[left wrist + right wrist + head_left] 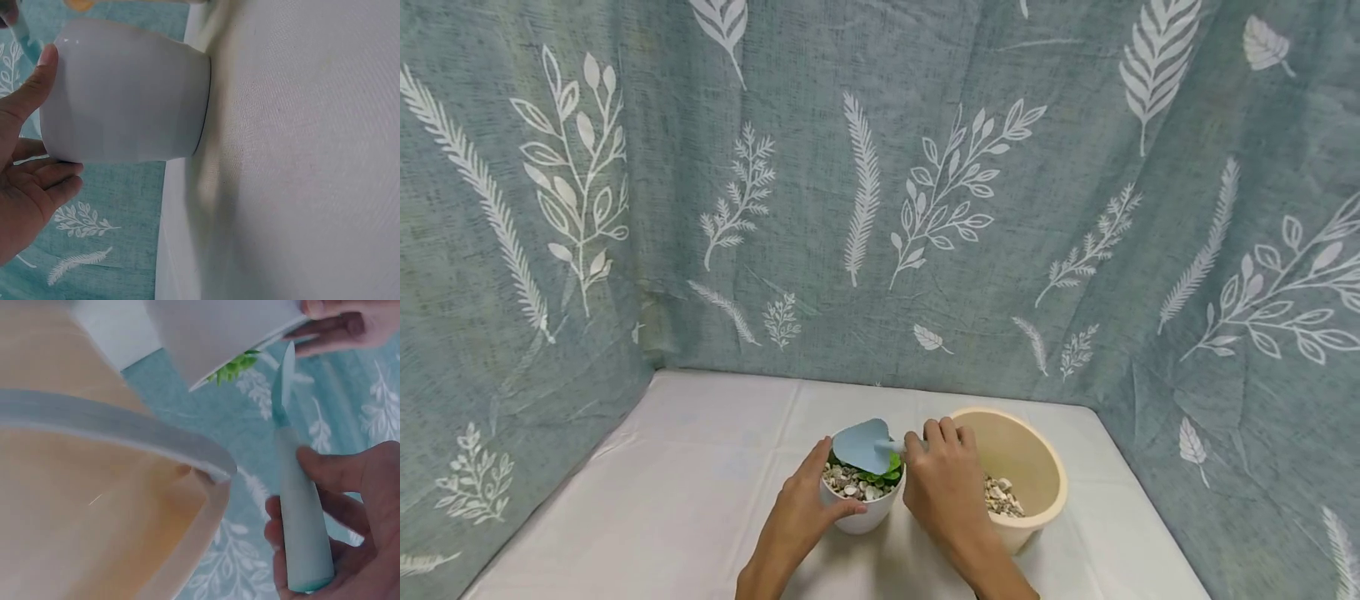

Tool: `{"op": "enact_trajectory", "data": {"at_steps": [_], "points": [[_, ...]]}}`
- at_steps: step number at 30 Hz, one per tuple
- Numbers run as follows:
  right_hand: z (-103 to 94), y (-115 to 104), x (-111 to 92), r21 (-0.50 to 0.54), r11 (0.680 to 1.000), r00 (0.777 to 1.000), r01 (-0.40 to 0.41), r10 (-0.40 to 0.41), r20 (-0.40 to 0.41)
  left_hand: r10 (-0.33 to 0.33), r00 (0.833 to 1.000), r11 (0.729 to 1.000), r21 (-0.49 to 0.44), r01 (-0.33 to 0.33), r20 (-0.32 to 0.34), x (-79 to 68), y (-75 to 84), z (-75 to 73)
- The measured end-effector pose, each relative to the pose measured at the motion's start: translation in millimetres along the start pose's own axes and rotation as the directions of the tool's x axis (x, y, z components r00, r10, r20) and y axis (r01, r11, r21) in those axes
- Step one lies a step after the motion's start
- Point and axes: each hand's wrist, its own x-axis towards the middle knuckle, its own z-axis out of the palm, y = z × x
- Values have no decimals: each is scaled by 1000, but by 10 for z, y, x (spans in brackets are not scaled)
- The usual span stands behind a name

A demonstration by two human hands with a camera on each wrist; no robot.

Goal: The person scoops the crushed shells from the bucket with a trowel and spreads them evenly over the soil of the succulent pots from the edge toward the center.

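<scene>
A small white flower pot (861,523) stands upright on the table, with pebbles (848,483) and a green plant (891,473) inside. My left hand (796,512) holds the pot from its left side, thumb near the front and fingers farther back; the left wrist view shows the pot wall (125,94) between them. Over the pot's top is the pale blue blade of a hand trowel (859,446), partly hiding the plant. Its light handle (303,512) is gripped by my right hand (947,483), whose thumb and fingers wrap round it in the right wrist view.
Close to the right of my right hand stands a larger cream bucket (1054,492), with pebbles (1000,497) at its bottom. A white cloth (700,467) covers the table. Green-grey curtains (820,208) with white leaf prints rise behind and on both sides.
</scene>
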Motion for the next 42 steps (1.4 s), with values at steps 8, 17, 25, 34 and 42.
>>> {"op": "enact_trajectory", "data": {"at_steps": [8, 17, 25, 34, 42], "points": [[-252, 479, -213, 130, 974, 982, -187, 186, 22, 37, 999, 995, 91, -40, 40, 34, 69, 36], [-452, 1293, -359, -3, 994, 990, -108, 108, 85, 409, 905, 898, 231, -375, -117, 52, 323, 308], [-197, 1449, -331, -182, 978, 965, 103, -54, 258, 519, 854, 838, 218, -499, -38, 61, 690, 731], [221, 1205, -469, -220, 963, 880, 155, -34, 473, 553, 829, 812, 274, -515, -81, 3, 751, 915], [322, 1289, -574, -16, 998, 861, -68, 66, 505, 565, 817, 815, 228, -532, -114, 29, 788, 1009]]}}
